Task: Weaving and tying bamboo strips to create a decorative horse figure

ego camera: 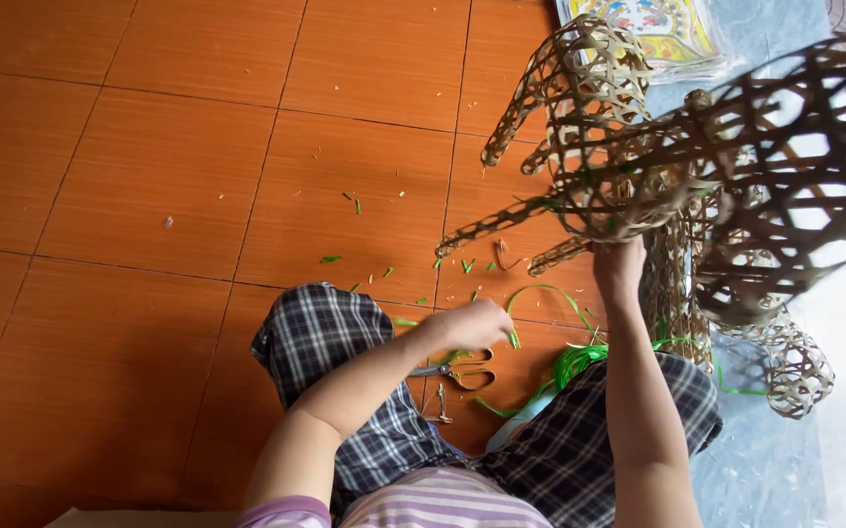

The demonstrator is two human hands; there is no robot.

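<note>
I sit on an orange tiled floor with plaid-trousered legs apart. My left hand (472,323) is curled over a thin green strip (540,293) that loops above a bundle of green strips (574,362). Orange-handled scissors (462,372) lie on the tiles just below that hand. My right hand (620,266) reaches up and grips the underside of a woven bamboo animal figure (608,147) with open lattice body and legs. A second woven piece (794,186) looms close to the camera on the right.
Green and tan trimmings (354,203) are scattered over the tiles. A smaller woven ball shape (796,372) rests at the right. A colourful printed packet (657,29) lies at the top on a grey-blue surface.
</note>
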